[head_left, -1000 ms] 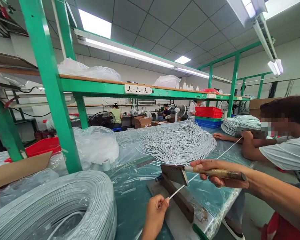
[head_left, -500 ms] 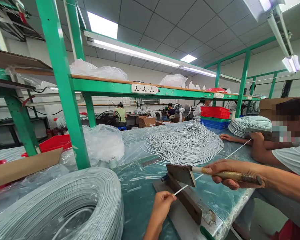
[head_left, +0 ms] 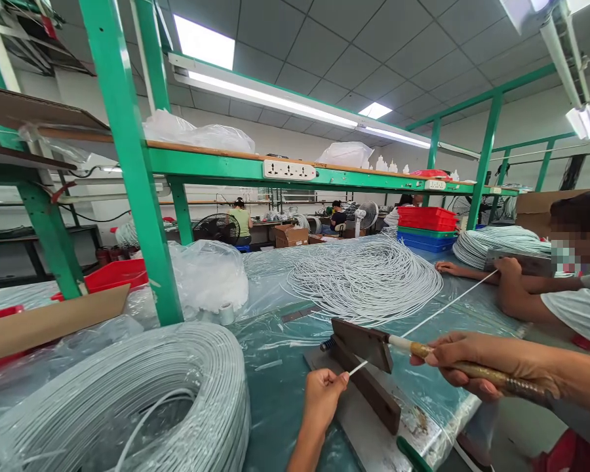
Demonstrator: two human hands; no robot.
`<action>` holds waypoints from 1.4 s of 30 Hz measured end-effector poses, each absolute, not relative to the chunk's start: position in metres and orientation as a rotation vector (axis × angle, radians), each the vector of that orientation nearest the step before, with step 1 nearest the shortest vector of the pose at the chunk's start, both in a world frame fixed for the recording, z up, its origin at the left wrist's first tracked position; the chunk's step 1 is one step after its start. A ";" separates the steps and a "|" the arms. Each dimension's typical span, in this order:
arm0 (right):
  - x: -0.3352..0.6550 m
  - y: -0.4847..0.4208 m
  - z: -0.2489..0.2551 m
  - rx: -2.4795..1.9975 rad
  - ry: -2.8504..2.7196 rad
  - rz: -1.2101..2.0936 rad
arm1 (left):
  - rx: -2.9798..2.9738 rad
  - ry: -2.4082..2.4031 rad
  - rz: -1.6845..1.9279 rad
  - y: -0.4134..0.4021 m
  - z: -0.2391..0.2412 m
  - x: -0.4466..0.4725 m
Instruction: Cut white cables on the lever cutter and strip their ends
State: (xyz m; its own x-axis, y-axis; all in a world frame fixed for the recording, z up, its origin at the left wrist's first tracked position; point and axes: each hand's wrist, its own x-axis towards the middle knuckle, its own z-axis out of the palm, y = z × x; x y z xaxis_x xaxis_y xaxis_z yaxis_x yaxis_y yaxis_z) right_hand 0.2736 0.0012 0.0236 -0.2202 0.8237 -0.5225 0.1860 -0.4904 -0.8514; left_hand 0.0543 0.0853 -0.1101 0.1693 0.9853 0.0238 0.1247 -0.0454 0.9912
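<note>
My left hand [head_left: 319, 396] pinches a short length of white cable [head_left: 358, 368] just left of a hand-lever cutter [head_left: 361, 342]. The cable passes under the cutter's blade and reappears on the far side as a taut cable [head_left: 452, 305], running to a co-worker's hand [head_left: 509, 267]. My right hand [head_left: 476, 364] is wrapped round the cutter's worn wooden handle [head_left: 504, 380], which slopes down to the right. The blade is low, close to the fixed lower bar [head_left: 373, 393] on a metal base plate [head_left: 347, 436]. Whether it touches the cable cannot be made out.
A large coil of cable [head_left: 216, 380] stands at the near left. Behind the cutter lies a loose heap of cable [head_left: 358, 275]. Stacked trays [head_left: 425, 226] and another cable coil [head_left: 501, 241] are farther back. A green post [head_left: 137, 177] rises at left.
My right hand and the lever handle have moved down and a little right, and the handle slopes more steeply. My left hand has stayed nearly in place. The view has shifted slightly.
</note>
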 end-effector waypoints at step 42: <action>0.273 0.001 0.023 -1.569 -1.184 1.754 | 1.372 1.098 1.027 0.081 -0.118 0.065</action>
State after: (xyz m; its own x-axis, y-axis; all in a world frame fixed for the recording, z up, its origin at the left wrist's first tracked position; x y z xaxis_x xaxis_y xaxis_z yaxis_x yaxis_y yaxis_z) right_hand 0.2726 0.0011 0.0231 -0.2092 0.8252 -0.5247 0.1785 -0.4953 -0.8502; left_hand 0.0652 0.0811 -0.1185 0.2098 0.9777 0.0104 0.0755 -0.0268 0.9968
